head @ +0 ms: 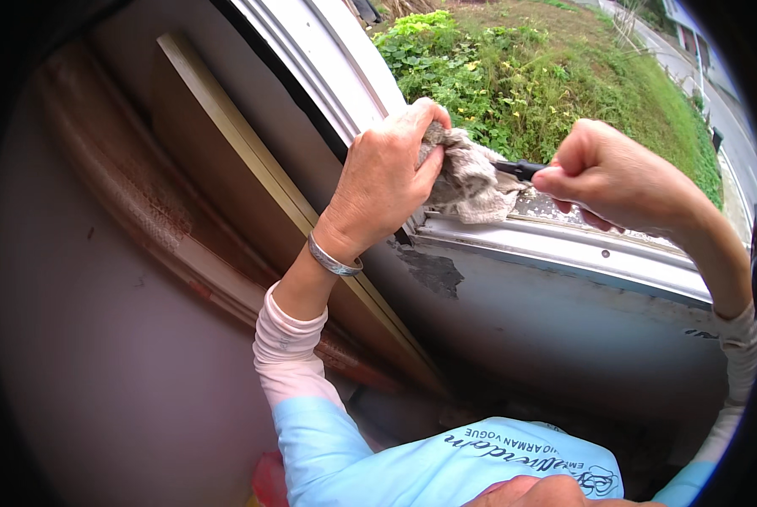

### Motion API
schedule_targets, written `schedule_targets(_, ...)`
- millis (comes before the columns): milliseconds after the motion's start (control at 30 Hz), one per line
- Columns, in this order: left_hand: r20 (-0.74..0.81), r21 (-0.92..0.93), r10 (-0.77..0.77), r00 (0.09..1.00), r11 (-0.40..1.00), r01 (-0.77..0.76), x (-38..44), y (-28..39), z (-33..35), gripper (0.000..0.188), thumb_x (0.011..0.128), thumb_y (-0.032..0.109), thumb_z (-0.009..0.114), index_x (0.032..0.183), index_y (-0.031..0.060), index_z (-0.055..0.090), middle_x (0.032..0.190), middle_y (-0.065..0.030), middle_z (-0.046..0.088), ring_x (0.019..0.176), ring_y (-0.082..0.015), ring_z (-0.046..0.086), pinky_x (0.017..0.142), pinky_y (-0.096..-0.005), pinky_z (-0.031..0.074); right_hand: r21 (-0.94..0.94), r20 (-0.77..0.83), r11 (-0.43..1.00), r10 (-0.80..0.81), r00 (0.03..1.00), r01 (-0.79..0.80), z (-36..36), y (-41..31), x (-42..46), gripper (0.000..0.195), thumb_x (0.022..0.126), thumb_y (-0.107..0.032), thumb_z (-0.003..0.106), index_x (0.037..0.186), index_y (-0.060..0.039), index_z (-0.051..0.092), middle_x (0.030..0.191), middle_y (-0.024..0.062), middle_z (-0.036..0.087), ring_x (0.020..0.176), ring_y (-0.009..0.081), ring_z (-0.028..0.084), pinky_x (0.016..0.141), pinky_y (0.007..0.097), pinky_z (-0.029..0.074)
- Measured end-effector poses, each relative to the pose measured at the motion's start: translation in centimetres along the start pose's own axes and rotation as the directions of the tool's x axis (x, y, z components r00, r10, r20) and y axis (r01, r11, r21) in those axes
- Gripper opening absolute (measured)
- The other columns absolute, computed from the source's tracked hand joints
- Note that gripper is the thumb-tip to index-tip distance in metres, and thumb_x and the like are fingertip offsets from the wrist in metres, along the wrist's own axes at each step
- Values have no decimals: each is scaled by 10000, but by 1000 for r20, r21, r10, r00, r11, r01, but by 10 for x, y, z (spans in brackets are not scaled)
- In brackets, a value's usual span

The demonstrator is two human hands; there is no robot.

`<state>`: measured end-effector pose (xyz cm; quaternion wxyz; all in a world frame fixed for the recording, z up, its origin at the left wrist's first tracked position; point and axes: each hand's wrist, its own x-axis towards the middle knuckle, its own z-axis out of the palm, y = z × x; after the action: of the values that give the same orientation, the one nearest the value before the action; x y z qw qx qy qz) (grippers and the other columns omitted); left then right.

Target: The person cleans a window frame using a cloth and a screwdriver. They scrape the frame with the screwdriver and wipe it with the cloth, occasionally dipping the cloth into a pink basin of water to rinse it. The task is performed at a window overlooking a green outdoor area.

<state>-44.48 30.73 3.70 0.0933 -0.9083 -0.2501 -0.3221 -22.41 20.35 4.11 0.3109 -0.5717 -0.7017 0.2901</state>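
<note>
My left hand (388, 174) grips a crumpled, stained grey-white cloth (470, 180) at the lower corner of a white window frame (334, 60). In my right hand (606, 174) is the black handle (519, 169) of a slim tool. The tool's far end points into the cloth and is hidden there, so its kind cannot be told. Below both hands runs the white window sill track (543, 247), with dirt and flaked paint along its outer side (537, 206). A silver bangle (334, 255) circles my left wrist.
A wooden board (239, 136) leans along the wall at the left, beside a brown curved-looking panel (138, 215). Paint has peeled from the wall patch (432, 269) under the sill. Green plants (467, 82) and a road (727, 120) lie outside. Something red (269, 478) shows at the bottom.
</note>
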Motion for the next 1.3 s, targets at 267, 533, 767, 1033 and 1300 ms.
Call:
schedule_targets(267, -162, -413, -1, 987, 908, -67, 30, 21, 6, 196, 895, 103, 637, 1077, 46, 594, 858, -16, 656, 741, -60, 620, 656, -205, 532, -242, -283, 961, -201, 938, 133, -19, 41, -76, 310, 920, -116, 650, 686, -53, 456, 646, 39, 469, 536, 98, 436, 498, 266, 358)
schedule_targets(533, -109, -978, 158, 981, 161, -135, 90, 59, 17, 186, 965, 45, 554, 1136, -6, 498, 991, -122, 662, 889, -139, 680, 631, -217, 583, -658, -494, 751, -493, 716, 63, -28, 62, -175, 204, 897, -50, 672, 835, -42, 478, 929, 123, 540, 780, 191, 495, 712, 314, 409)
schedule_targets(767, 418, -544, 61, 907, 816, 196, 92, 81, 110, 264, 917, 313, 680, 958, 60, 617, 793, -24, 633, 619, -56, 566, 484, -213, 457, -495, -587, 852, -184, 788, -169, -34, 61, -254, 138, 917, -39, 638, 879, 24, 521, 1020, 129, 585, 710, 107, 483, 686, 225, 407)
schedule_targets(1033, 480, -419, 37, 877, 888, 192, 86, 33, 104, 281, 924, 307, 656, 1074, 74, 611, 828, -1, 571, 820, -144, 582, 740, -294, 496, -276, -687, 960, -157, 710, -55, -27, 82, -257, 360, 871, -8, 638, 571, 9, 441, 683, 85, 441, 540, 136, 364, 501, 270, 247)
schedule_targets(1300, 604, 112, 76, 794, 978, -178, 43, 59, 78, 555, 887, 602, 539, 869, 62, 667, 918, -65, 633, 850, -251, 603, 789, -388, 425, -227, -716, 972, -131, 686, -52, -23, 107, -266, 370, 850, -22, 668, 558, -7, 442, 679, 90, 454, 524, 134, 380, 491, 267, 253)
